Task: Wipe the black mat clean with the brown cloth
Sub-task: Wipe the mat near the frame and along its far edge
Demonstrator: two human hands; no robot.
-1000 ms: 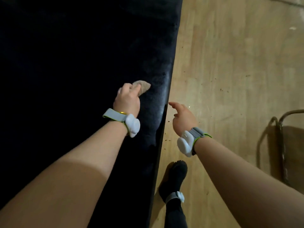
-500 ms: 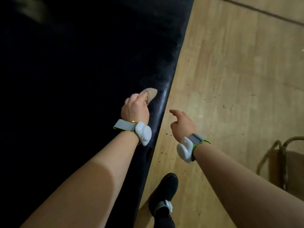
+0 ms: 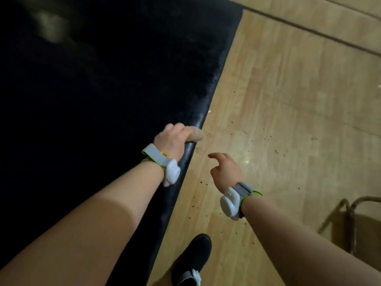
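Gripping the brown cloth [image 3: 196, 135], our left hand [image 3: 172, 140] held it at the black mat's [image 3: 103, 89] right edge, nearer the floor [image 3: 278, 120] than before. Our right hand [image 3: 225, 172] hovered beside it, fingers loosely open, holding nothing.

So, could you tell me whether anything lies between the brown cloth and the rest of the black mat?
Nothing visible does. The left hand holds the brown cloth at the black mat's right edge; the dark surface shows only a blurred pale patch far off.
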